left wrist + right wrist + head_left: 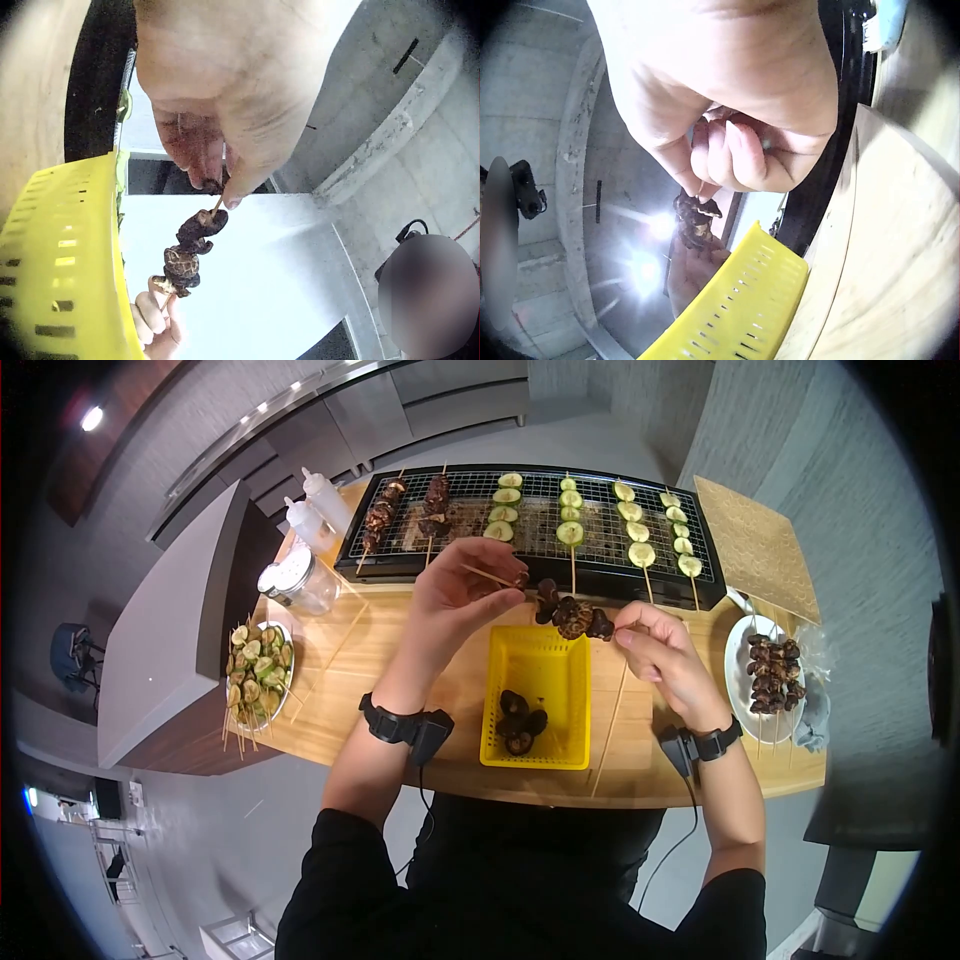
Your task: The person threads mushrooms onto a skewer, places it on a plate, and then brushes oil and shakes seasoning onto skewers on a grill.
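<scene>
One mushroom skewer (573, 619) held between left grip (452, 596), right grip (672, 658).

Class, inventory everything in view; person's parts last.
table: 1, tan, before person
grill: 1, black, table's far side
vegetable skewers: 4, green, on grill
mushroom skewers: 2, brown, grill's left
held skewer: 1, brown, mid-air
basket: 1, yellow, table's middle
loose mushrooms: about 4, dark, in basket
plates: 2, white, table's ends
bottles: 2, white, left of grill
jars: count unclear, clear, near bottles
board: 1, tan, right of grill
left hand: 1, bare, holding skewer
right hand: 1, bare, holding skewer
</scene>
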### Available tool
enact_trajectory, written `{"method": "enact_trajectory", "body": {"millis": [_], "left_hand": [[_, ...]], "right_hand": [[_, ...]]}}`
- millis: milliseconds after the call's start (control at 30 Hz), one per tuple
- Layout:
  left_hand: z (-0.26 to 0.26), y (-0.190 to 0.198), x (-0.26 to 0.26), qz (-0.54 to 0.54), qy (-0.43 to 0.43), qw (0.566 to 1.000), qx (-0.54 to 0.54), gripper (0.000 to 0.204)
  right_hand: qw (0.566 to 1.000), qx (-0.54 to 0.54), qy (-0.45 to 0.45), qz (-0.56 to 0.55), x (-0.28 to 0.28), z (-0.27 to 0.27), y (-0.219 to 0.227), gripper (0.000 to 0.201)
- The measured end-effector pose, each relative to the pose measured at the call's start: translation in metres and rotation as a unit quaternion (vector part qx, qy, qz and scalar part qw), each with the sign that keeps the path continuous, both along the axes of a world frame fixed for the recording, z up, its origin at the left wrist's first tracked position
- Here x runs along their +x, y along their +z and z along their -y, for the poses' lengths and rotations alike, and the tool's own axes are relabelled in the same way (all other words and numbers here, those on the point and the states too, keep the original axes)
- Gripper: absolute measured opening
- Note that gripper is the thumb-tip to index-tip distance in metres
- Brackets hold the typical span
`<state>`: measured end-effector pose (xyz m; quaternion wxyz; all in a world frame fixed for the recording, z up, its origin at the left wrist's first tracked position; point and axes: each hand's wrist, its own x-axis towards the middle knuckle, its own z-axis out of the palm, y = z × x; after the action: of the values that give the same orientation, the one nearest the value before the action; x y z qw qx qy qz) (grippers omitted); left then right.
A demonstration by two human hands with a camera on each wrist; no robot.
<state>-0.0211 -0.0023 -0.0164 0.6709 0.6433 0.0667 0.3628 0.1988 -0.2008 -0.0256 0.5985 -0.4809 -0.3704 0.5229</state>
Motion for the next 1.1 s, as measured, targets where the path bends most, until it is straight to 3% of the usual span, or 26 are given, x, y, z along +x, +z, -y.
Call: {"method": "enact_trajectory", "body": {"millis": [733, 1100], "left_hand": [[0.002, -0.003, -0.001, -0.010, -0.058, 0.998, 0.035, 0.035], [0.000, -0.005, 0.000, -0.013, -0.038, 0.995, 0.088, 0.033]], "right_hand": [[0.999, 0.004, 0.010, -0.044, 0.003, 0.002, 0.000, 0.005], [0.999, 0.004, 0.014, -0.031, 0.001, 0.001, 0.002, 0.006]]}}
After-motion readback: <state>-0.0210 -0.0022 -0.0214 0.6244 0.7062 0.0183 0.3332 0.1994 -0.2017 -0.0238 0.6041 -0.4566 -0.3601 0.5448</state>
